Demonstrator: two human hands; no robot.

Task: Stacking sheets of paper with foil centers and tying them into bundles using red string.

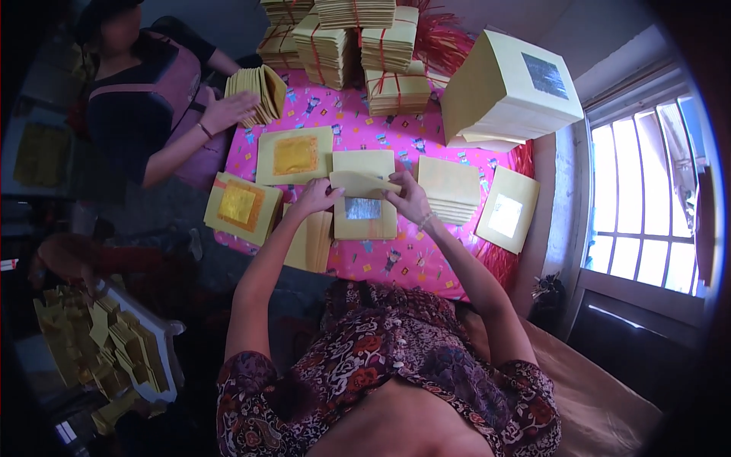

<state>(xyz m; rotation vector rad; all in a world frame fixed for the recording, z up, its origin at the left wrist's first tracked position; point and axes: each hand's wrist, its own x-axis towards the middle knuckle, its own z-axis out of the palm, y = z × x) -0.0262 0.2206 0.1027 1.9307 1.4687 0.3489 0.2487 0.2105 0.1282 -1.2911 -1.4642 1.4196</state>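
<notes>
We've got both hands up on the pink patterned bench (pixel 396 263). Our left hand (pixel 316 196) and right hand (pixel 410 199) pinch a yellow paper sheet (pixel 362 183) by its two ends, fingers clamped on it, just above the silver-foil sheet stack (pixel 364 217). Our fingertips are hidden behind the paper. Gold-foil sheets (pixel 295 155) lie to the left, tied bundles (pixel 358 46) at the far edge, partly cut off. Across, another person's hand (pixel 228 110) presses a fanned stack (pixel 259 91).
</notes>
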